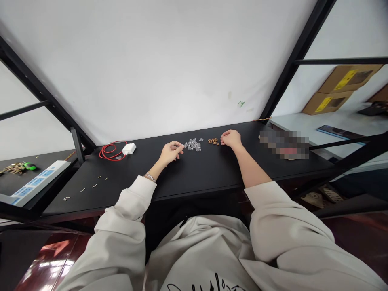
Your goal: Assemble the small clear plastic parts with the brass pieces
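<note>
My left hand (172,152) is over the black table, its thumb and fingers drawn together at the left edge of a pile of small clear plastic pieces (194,144). Whatever lies between those fingertips is too small to make out. Just right of the pile sits a cluster of small brown pieces (213,141), arranged in rough rows. Beside that cluster rests my right hand (232,138), with its fingers curled in; what they hold, if anything, is hidden. One clear piece (201,140) lies apart, between the pile and the brown cluster.
On the black table (194,173) a white charger (129,149) lies with a coiled red cable (104,152). Several tiny pieces (94,185) are scattered at left. A blurred-out item (285,145) lies right. Black frame posts (291,68) flank the table; a power strip (39,182) stands left.
</note>
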`<control>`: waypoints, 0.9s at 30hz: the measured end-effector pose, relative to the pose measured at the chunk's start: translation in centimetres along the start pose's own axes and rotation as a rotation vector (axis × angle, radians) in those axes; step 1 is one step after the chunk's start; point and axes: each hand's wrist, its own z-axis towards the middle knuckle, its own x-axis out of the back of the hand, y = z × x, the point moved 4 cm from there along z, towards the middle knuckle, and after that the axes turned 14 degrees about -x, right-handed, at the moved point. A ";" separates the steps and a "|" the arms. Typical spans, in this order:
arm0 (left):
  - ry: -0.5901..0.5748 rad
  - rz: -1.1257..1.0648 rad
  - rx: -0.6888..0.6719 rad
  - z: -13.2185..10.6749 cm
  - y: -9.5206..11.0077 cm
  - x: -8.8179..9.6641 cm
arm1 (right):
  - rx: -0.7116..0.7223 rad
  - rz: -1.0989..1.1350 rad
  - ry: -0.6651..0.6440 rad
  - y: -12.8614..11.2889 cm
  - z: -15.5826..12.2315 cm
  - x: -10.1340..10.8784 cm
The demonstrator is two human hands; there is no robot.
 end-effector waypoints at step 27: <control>-0.001 -0.004 0.012 -0.2 0.5 -0.1 | 0.229 -0.403 -0.066 -1.2 -1.8 0.1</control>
